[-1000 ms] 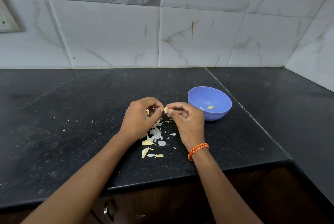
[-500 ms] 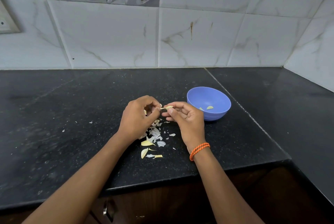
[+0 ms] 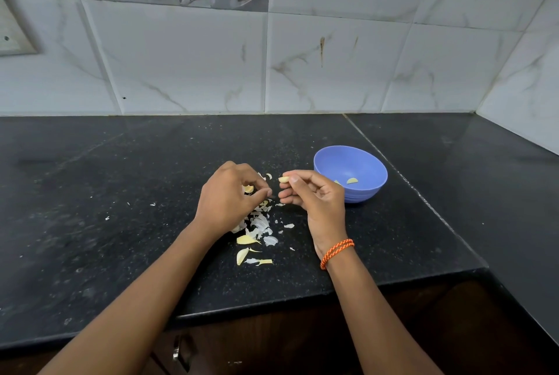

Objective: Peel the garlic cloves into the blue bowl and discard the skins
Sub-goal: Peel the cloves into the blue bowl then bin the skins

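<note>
Because the peeling is done low over one patch of the counter (image 3: 90, 193), the loose skins (image 3: 257, 223) collect in a single heap under the hands, which should make them easy to sweep up and discard afterwards. The left hand (image 3: 230, 199) hovers over that heap with its fingers curled inward; something pale and yellowish shows inside the curl, probably a garlic piece or a strip of skin, though I cannot tell which. Just right of it, and apart from it, the right hand (image 3: 314, 196) pinches a garlic clove (image 3: 283, 179) between thumb and forefinger, the other fingers loosely bent beneath; the clove looks bare and pale, so it seems peeled or nearly so. An orange cord bracelet (image 3: 336, 253) sits on that wrist. The blue bowl (image 3: 363, 163) stands just beside the right hand, near enough for a short drop, and already holds peeled cloves (image 3: 351, 181). The clove in hand is likely headed there.
</note>
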The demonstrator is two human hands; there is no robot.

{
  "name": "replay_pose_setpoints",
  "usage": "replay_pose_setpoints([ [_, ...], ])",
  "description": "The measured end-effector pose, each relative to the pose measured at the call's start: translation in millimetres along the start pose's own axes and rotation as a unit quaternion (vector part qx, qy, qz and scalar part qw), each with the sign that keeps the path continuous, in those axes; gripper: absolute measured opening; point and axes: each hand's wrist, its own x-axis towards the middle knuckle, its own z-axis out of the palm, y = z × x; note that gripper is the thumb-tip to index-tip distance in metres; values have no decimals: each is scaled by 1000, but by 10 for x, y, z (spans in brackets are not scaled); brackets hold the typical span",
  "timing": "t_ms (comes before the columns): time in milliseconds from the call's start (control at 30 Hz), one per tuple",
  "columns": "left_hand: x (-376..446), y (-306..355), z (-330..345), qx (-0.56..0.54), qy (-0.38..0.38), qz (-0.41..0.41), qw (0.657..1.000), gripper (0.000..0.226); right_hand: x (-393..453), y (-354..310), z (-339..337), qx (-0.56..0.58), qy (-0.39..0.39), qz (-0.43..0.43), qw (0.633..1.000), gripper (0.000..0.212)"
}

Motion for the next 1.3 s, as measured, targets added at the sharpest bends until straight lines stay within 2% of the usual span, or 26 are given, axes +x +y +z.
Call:
replay_pose_setpoints([
  [133, 16, -24, -6, -52, -8, -21, 998, 24, -7, -12, 5, -14, -1, 0, 1000, 8],
  [300, 22, 7, -24, -227, -39, -37, 972, 8, -5, -11, 11, -36, -2, -11, 999, 8],
  [400, 19, 24, -33, -271, -45, -45, 961, 6, -11, 10, 15, -61, -10, -25, 998, 8],
  [733, 21, 68, -34, -315, -40, -38, 947, 6, -27, 71, 31, -156, -6, -90, 984, 13],
  [933, 16, 99, -64, -358, -48, -63, 930, 10, -31, 48, 47, -109, -38, -77, 990, 11],
  [1067, 16, 90, -54, -335, -57, -59, 939, 4, -8, 58, 37, -96, -18, -65, 993, 19],
  [1200, -9, 68, -15, -267, -65, -22, 961, 9, -13, 58, 29, -91, -17, -66, 994, 14],
  [1300, -26, 77, -10, -255, -61, -11, 965, 5, -15, 55, 27, -99, -13, -69, 993, 13],
])
